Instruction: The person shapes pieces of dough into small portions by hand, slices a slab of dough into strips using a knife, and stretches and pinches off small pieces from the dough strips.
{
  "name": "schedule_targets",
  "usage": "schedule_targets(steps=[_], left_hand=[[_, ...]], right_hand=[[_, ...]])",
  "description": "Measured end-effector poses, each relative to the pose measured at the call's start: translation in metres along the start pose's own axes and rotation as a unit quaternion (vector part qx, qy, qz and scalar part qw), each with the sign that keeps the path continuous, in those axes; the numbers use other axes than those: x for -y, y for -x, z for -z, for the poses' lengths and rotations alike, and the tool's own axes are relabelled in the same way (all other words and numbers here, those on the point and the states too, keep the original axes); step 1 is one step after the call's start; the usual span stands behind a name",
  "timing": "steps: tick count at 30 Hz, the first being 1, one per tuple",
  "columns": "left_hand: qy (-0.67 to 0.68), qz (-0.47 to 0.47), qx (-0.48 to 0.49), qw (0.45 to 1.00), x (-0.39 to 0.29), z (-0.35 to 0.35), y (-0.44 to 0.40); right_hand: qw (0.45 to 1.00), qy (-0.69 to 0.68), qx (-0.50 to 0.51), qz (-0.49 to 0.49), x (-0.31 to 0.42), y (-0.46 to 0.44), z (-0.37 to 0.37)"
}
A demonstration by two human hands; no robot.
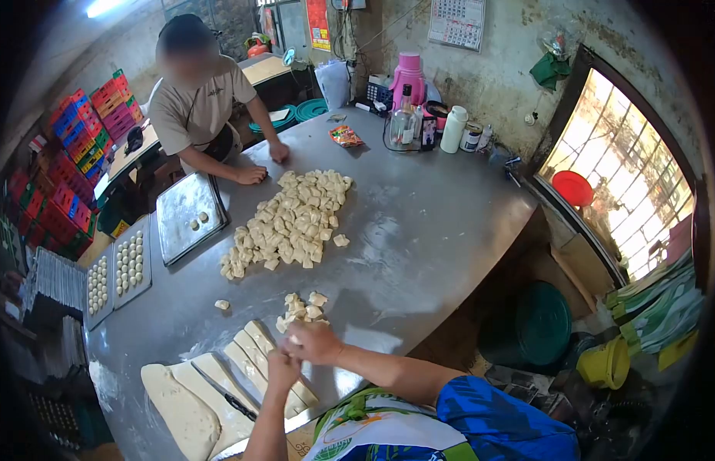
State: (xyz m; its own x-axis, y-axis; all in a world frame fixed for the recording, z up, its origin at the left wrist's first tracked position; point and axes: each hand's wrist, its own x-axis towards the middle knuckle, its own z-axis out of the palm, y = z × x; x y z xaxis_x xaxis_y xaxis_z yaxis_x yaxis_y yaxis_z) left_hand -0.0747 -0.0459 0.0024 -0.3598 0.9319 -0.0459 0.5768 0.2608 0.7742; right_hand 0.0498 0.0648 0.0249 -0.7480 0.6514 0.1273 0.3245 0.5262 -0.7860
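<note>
My left hand is closed in a fist above the cut dough strips, and what it holds is hidden. My right hand meets it from the right, fingers pinched on a pale bit of dough, slightly blurred. Just beyond lies a small heap of dough pieces. Left of the strips, a knife with a dark handle rests on dough, beside a large flat dough slab.
A large pile of dough pieces covers the middle of the metal table. Across it, a person leans with both hands near the pile. Trays line the left edge; bottles and a pink thermos stand behind.
</note>
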Motion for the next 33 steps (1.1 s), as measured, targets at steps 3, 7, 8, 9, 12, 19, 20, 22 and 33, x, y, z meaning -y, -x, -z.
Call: schedule_targets(steps=[3, 7, 8, 9, 12, 19, 20, 22, 33], left_hand=[[-0.086, -0.157, 0.059, 0.982, -0.027, 0.006, 0.017], [0.138, -0.064, -0.064, 0.986, -0.011, -0.006, 0.0], [0.21, -0.028, -0.102, 0.972, -0.007, -0.008, 0.002], [0.209, -0.027, -0.1, 0.972, -0.011, -0.009, 0.001], [0.068, -0.199, -0.24, 0.948, -0.034, -0.013, -0.024], [-0.038, 0.032, 0.015, 0.999, -0.039, -0.016, -0.004], [-0.117, 0.091, 0.071, 0.986, -0.057, -0.017, 0.001], [-0.012, -0.019, 0.046, 0.999, -0.082, -0.024, 0.011], [0.057, 0.088, 0.056, 0.993, -0.07, -0.003, -0.005]], right_hand=[[0.984, 0.172, 0.028, -0.037, -0.057, -0.011, -0.019], [0.985, 0.147, -0.058, 0.066, -0.077, -0.004, -0.016], [0.983, 0.134, -0.085, 0.096, -0.079, 0.0, -0.019], [0.983, 0.133, -0.085, 0.094, -0.076, 0.002, -0.017], [0.987, -0.063, 0.025, 0.145, -0.032, 0.0, 0.005], [0.999, 0.027, -0.014, 0.029, -0.038, 0.002, 0.008], [0.993, 0.095, 0.053, -0.039, -0.044, -0.001, 0.016], [0.984, 0.152, 0.082, -0.049, -0.075, -0.007, 0.024], [0.971, -0.15, -0.004, 0.183, -0.035, 0.01, 0.048]])
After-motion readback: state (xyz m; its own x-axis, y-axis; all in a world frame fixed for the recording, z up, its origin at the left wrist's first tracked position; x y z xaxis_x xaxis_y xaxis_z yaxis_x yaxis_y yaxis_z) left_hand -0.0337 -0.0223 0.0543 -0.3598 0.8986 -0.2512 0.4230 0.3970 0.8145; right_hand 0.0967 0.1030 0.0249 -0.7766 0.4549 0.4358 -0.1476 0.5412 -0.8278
